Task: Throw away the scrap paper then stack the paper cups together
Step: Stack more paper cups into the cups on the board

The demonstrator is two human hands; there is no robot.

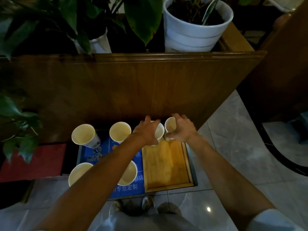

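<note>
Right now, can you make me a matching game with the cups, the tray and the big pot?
Things:
1. Right hand
2. Wooden tray
3. White pot
4. Back-left cup

Where or how:
A. Up on the wooden ledge, with a plant in it
B. Standing alone on the blue mat, nobody touching it
C. Wrapped around a small cup
D. Lying flat beside the blue mat, bare in the middle

Pairs: 1-C, 2-D, 3-A, 4-B
</note>
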